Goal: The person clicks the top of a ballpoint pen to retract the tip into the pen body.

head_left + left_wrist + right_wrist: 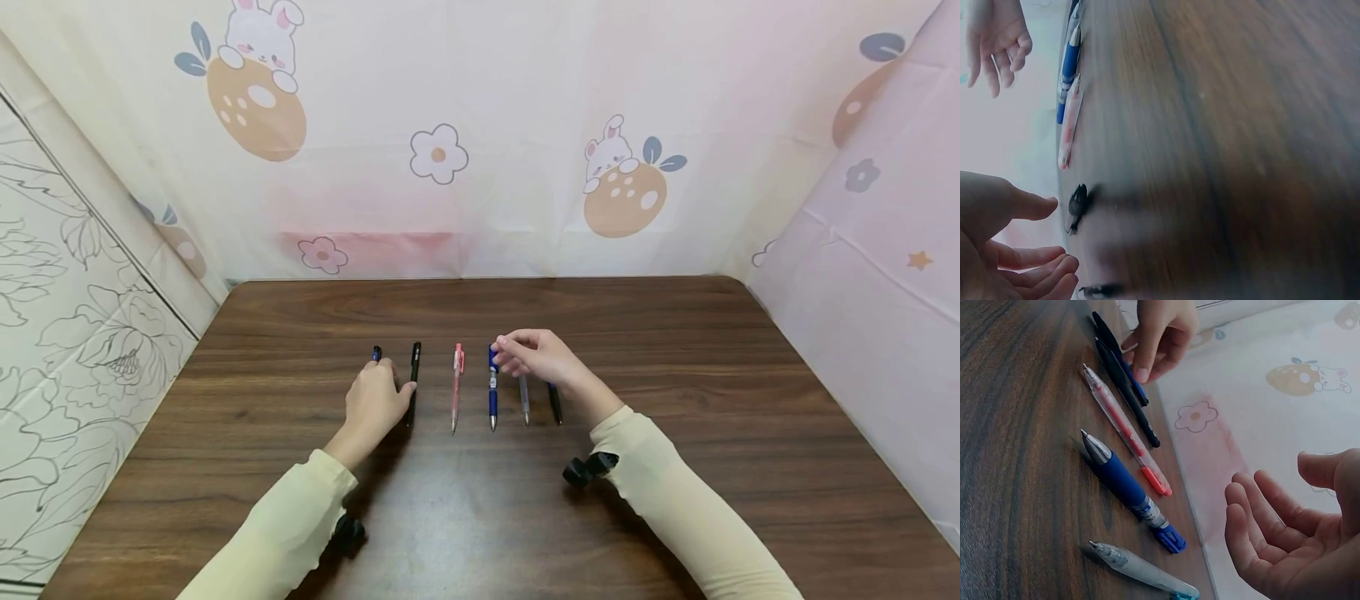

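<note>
Several pens lie in a row on the table. My left hand (pixel 372 404) is over the leftmost pen, a dark one with a blue part (pixel 377 353), and beside a black pen (pixel 416 365). Its thumb and fingers are spread apart with nothing between them; whether they touch a pen I cannot tell. My right hand (pixel 543 358) hovers, fingers loosely bent and holding nothing, above a blue pen (pixel 492 402) and a clear pen (pixel 1141 570) with a teal clip. A pink pen (pixel 456 379) lies between the hands. The rightmost dark pen (pixel 555 406) is partly hidden by the right hand.
The wooden table (pixel 262 333) ends at the back against a patterned curtain (pixel 517 167). Another curtain closes the right, and a floral-lined panel (pixel 90 333) stands at the left. A small black device (pixel 590 469) is at the right sleeve, another (pixel 348 533) at the left.
</note>
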Tool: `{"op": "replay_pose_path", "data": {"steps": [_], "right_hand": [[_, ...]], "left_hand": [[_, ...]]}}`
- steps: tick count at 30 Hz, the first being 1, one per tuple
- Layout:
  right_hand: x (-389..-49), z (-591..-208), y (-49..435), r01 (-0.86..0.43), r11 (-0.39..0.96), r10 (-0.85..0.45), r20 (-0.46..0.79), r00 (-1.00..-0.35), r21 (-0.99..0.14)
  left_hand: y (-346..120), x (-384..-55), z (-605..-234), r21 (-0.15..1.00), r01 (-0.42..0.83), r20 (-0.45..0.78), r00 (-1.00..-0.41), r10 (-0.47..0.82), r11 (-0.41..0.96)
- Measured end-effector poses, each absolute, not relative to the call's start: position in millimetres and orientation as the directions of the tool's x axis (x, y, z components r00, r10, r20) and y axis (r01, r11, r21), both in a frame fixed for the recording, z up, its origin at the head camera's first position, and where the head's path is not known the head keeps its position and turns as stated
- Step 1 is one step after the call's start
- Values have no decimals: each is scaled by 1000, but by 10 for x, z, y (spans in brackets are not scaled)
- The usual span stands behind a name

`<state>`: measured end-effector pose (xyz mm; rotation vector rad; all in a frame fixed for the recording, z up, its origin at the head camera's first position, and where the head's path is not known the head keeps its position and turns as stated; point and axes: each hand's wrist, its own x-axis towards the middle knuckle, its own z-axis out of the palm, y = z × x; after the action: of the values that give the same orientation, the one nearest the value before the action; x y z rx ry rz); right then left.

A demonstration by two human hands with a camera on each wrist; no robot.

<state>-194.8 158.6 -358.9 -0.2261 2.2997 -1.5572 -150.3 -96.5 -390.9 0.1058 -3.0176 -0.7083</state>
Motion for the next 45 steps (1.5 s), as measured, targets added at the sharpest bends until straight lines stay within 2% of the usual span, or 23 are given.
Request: {"op": "replay_pose_path", "data": {"steps": [30,35,45], "right_hand": [[-1959,-3630,1504,12,468,-337,-192,-922,-884],[-1935,-3630,1483,-30,466,-330,-142,-933,-884],[-1924,-3653,1436,-159,546,-318,-28,-948,-822]], "left_hand": [[-789,-1561,-3936,452,-81,-92,-995,-44,888],[-805,-1568,-3935,468,-77,-89,-995,-40,880],[-834,-1553,-3936,505,-56,-53,-998,-34,861]]}}
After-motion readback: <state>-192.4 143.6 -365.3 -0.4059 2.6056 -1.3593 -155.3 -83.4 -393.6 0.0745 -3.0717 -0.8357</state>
